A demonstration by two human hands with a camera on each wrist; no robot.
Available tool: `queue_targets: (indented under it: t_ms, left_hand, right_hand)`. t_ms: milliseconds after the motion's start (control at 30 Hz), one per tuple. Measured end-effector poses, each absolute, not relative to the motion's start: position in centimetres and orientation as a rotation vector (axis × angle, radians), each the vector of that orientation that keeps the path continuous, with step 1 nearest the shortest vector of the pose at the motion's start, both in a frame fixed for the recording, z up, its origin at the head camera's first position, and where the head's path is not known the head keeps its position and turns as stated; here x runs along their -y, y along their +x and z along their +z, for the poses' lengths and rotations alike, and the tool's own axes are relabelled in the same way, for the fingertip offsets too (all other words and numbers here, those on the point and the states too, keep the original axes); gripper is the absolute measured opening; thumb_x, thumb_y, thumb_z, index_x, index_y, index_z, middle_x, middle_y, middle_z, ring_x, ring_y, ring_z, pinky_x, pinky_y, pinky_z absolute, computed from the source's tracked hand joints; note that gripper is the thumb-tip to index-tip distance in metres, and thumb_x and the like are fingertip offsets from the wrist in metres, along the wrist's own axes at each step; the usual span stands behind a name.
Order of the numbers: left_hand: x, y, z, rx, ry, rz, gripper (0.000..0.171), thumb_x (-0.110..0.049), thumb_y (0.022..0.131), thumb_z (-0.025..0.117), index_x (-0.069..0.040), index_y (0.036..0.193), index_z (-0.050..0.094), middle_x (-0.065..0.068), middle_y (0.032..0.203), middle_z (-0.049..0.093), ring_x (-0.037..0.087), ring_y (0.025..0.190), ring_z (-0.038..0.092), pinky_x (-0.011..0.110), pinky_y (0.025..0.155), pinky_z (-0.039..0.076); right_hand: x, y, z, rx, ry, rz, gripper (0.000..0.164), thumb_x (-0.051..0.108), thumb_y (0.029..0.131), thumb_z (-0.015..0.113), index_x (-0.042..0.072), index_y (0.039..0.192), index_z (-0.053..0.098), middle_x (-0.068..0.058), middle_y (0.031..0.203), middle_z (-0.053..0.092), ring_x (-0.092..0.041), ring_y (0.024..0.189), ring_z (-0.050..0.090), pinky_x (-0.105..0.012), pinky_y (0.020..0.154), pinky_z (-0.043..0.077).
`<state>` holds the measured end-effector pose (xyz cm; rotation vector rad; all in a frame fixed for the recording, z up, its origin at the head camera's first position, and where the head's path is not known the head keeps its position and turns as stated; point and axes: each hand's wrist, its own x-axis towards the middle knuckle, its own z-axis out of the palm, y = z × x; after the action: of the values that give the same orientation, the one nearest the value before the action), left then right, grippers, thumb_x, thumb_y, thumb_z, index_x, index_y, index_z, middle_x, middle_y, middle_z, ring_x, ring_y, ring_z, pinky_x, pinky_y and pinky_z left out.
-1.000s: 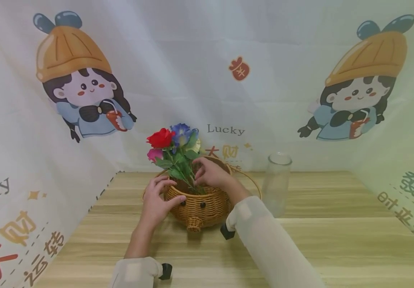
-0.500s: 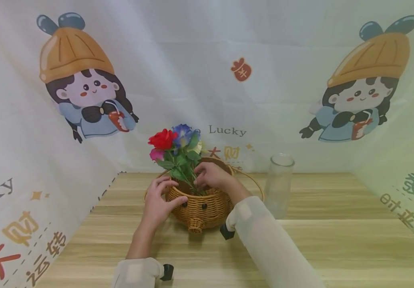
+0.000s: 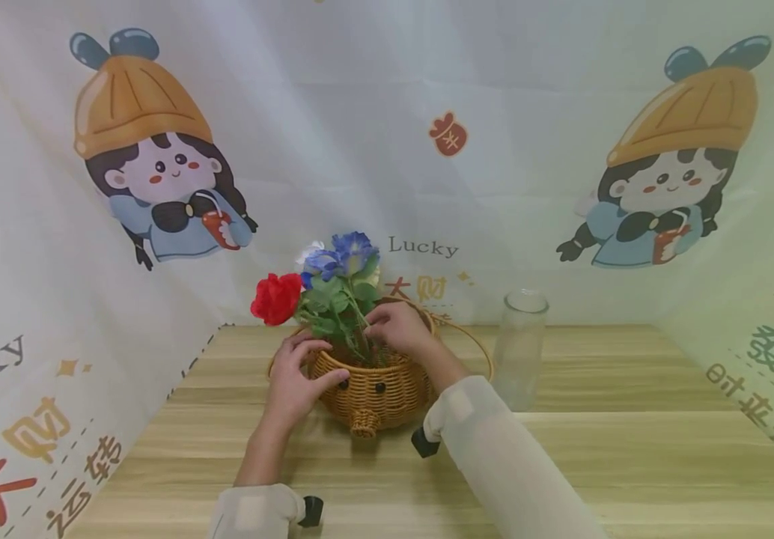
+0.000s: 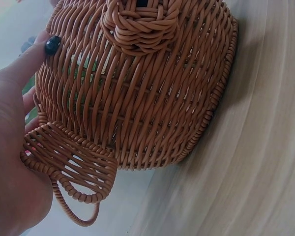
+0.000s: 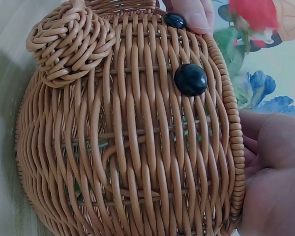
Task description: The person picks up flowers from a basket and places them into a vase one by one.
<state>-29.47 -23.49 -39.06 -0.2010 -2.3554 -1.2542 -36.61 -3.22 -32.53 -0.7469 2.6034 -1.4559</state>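
Observation:
A wicker basket (image 3: 394, 397) with a woven snout and black bead eyes stands upright on the table. My left hand (image 3: 298, 374) grips its left rim. In the left wrist view, the thumb (image 4: 25, 64) lies by one eye, above a woven ear flap (image 4: 71, 160). Artificial flowers lean left out of the basket: a red one (image 3: 275, 299), blue ones (image 3: 349, 253) and a white one (image 3: 311, 251), with green leaves (image 3: 333, 299). My right hand (image 3: 400, 329) reaches over the rim and pinches their stems. The lower stems are hidden inside, glimpsed as green through the weave.
A tall clear glass vase (image 3: 522, 355) stands right of the basket. The basket's thin hoop handle (image 3: 477, 340) hangs out on the right side. A printed white cloth (image 3: 508, 187) walls the wooden table (image 3: 629, 449) at the back and sides.
The bunch has turned in my right hand: the red flower swung left and lower, the pink one went out of sight, and more blue and a white bloom show. My left hand stayed put.

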Motion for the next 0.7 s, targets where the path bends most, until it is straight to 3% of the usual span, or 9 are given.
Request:
queue_targets:
  t_ms: [167, 433, 700]
  left_hand:
    - [23.46, -29.38, -39.18, 2.43, -0.108, -1.327, 0.06, -0.046, 0.076, 0.081, -0.014, 0.123, 0.061, 0.014, 0.137, 0.05, 0.036, 0.129, 0.042, 0.054, 0.103, 0.034]
    - [23.41, -29.42, -39.43, 2.401, -0.119, -1.385, 0.053, -0.043, 0.076, 0.082, -0.024, 0.12, 0.061, 0.011, 0.132, 0.055, 0.034, 0.124, 0.047, 0.054, 0.101, 0.035]
    - [23.5, -29.57, -39.44, 2.375, -0.112, -1.435, 0.075, -0.042, 0.074, 0.084, -0.023, 0.138, 0.052, 0.014, 0.142, 0.046, 0.04, 0.125, 0.047, 0.056, 0.102, 0.035]
  right_hand:
    - [3.1, -36.52, -32.47, -2.673, -0.761, -1.487, 0.022, 0.006, 0.092, 0.065, -0.001, 0.113, 0.069, -0.011, 0.092, 0.07, -0.038, 0.078, 0.065, -0.033, 0.059, 0.05]
    - [3.05, -36.31, -32.56, -2.727, -0.755, -1.497, 0.021, 0.007, 0.092, 0.066, 0.0, 0.112, 0.07, -0.009, 0.087, 0.07, -0.021, 0.058, 0.061, -0.028, 0.051, 0.047]
    - [3.1, -36.13, -32.51, -2.739, -0.774, -1.504, 0.021, 0.008, 0.093, 0.066, 0.0, 0.112, 0.069, -0.009, 0.09, 0.071, -0.034, 0.084, 0.067, -0.031, 0.062, 0.05]
